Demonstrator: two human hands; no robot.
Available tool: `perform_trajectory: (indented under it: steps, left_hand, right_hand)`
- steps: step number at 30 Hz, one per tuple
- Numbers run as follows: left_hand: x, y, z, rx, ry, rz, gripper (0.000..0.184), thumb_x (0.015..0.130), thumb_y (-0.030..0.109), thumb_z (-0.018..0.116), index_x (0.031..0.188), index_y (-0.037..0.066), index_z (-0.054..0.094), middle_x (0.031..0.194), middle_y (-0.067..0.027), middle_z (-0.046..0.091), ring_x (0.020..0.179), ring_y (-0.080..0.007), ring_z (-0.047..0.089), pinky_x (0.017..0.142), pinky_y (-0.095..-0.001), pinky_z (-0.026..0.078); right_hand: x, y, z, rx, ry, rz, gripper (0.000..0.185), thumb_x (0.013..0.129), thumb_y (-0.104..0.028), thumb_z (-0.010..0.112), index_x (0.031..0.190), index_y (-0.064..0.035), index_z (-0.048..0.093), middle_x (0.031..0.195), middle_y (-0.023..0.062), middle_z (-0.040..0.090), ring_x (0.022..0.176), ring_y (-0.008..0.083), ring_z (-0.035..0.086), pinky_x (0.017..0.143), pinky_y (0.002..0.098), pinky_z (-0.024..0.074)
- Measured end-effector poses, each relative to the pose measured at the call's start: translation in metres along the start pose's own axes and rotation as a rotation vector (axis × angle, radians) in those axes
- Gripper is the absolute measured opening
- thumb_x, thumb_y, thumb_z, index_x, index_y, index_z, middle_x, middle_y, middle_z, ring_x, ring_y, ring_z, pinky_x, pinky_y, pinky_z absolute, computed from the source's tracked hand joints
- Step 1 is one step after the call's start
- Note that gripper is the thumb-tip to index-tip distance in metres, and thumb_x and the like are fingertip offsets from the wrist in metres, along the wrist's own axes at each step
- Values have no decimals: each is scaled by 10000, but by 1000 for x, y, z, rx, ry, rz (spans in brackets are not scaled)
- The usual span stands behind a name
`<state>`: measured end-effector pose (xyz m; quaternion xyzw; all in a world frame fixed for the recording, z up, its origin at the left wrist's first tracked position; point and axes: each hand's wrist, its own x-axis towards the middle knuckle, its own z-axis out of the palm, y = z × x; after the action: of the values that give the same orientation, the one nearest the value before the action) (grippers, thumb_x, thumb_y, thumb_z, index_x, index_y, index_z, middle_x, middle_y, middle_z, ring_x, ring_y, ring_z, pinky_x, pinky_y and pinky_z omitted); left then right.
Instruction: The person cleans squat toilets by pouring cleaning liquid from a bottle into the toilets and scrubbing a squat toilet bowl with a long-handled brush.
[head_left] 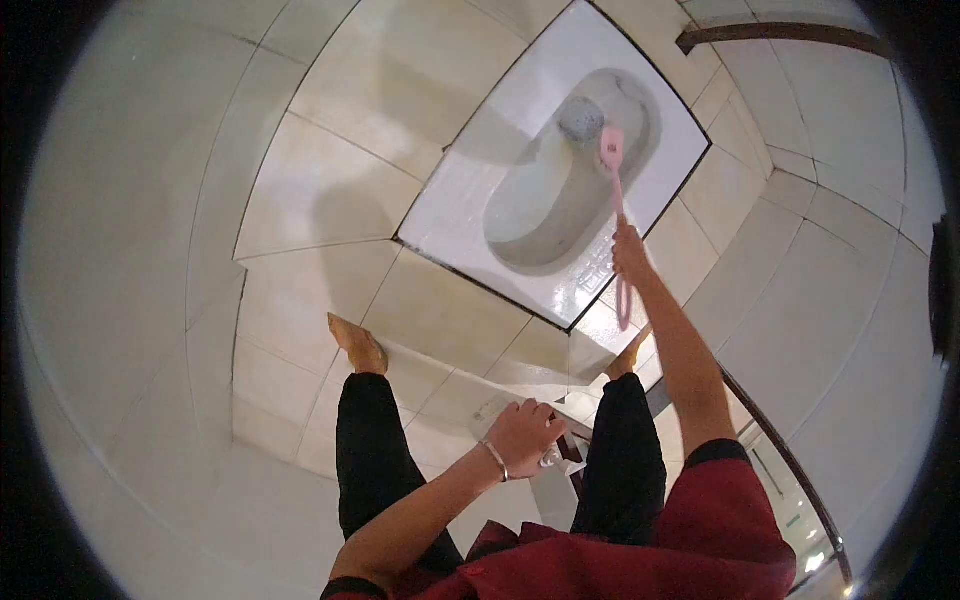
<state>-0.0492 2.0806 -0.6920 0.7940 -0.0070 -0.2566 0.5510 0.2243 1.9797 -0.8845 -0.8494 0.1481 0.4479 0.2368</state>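
Note:
My right hand (630, 256) is wrapped round the handle of a long pink toilet brush (613, 150). The brush head rests inside the bowl of a white squat toilet (455, 225), against the bowl's right side. Beside the head is the round, greyish drain area (581, 119). My left hand (524, 440) is held low in front of my body, fingers curled. A white nozzle-like part (562, 461) shows next to its fingers; what the hand grips is mostly hidden.
Beige floor tiles (350, 140) surround the toilet, and pale tiled walls (130, 250) rise on both sides. My bare feet stand on the tiles near the toilet's front edge. A dark brown rail-like strip (790, 34) runs at the upper right. Behind my legs is a doorway.

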Motion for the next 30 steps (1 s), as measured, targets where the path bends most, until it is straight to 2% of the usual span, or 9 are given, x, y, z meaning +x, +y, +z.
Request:
perform_trajectory:
  steps: [8, 11, 12, 14, 17, 19, 22, 26, 30]
  left_hand:
    - [21, 6, 12, -14, -41, 8, 363, 619, 239, 638, 929, 97, 513, 887, -141, 486, 868, -299, 502, 687, -409, 424]
    - [25, 4, 18, 23, -56, 15, 355, 625, 248, 635, 923, 96, 518, 874, -140, 488, 866, -299, 505, 688, -408, 427]
    - [27, 2, 19, 25, -60, 11, 355, 625, 248, 635, 923, 96, 518, 874, -140, 488, 866, -299, 505, 688, -408, 427]
    - [30, 6, 23, 17, -185, -7, 355, 622, 258, 637, 915, 92, 526, 864, -143, 497, 863, -298, 508, 691, -405, 430]
    - [30, 8, 22, 22, -178, -1, 359, 617, 261, 641, 912, 88, 531, 860, -144, 506, 855, -292, 511, 697, -401, 431]
    - [32, 10, 22, 7, -186, -1, 360, 614, 261, 642, 912, 90, 534, 871, -142, 510, 850, -287, 511, 694, -399, 431]
    - [33, 8, 16, 21, -138, 1, 375, 603, 259, 644, 924, 95, 538, 877, -137, 510, 846, -289, 512, 689, -402, 434]
    - [25, 8, 24, 22, -58, -3, 377, 595, 253, 644, 922, 100, 536, 861, -132, 507, 837, -285, 511, 683, -397, 434]
    - [29, 4, 18, 59, -88, 0, 354, 606, 234, 628, 919, 104, 526, 848, -124, 499, 831, -284, 511, 674, -392, 437]
  right_hand:
    - [133, -45, -28, 67, -133, 224, 232, 818, -282, 470, 801, -52, 500, 486, 23, 381, 323, 111, 318, 303, 271, 244]
    - [218, -27, 8, 169, -162, -76, 170, 775, -215, 521, 662, -94, 480, 495, 4, 370, 355, 157, 330, 335, 317, 255]
    - [211, -25, 24, 173, -165, -73, 170, 775, -215, 521, 662, -94, 480, 495, 4, 370, 355, 157, 330, 335, 317, 255]
    - [155, -23, 72, -784, -140, -435, 184, 767, -244, 541, 788, -62, 532, 661, 112, 504, 542, 218, 491, 444, 353, 367]
    - [15, 13, 72, -363, 42, -408, 289, 848, -214, 412, 991, 17, 511, 977, 178, 563, 900, 315, 547, 745, 395, 448]
    - [-41, 97, 69, -596, -234, -422, 348, 885, -189, 333, 1167, 7, 387, 1124, 277, 434, 940, 426, 485, 789, 458, 415]
    - [-108, 151, 31, -698, -261, -555, 364, 876, -114, 330, 1220, 6, 321, 1120, 251, 451, 993, 369, 498, 777, 440, 437]
    - [-34, 78, 1, -374, -89, -182, 278, 907, -210, 315, 1021, 7, 446, 731, 114, 550, 577, 245, 579, 469, 372, 463]
    - [-66, 147, 51, -757, -70, -584, 323, 908, -220, 314, 1157, -32, 400, 1016, 160, 490, 817, 298, 548, 673, 407, 449]
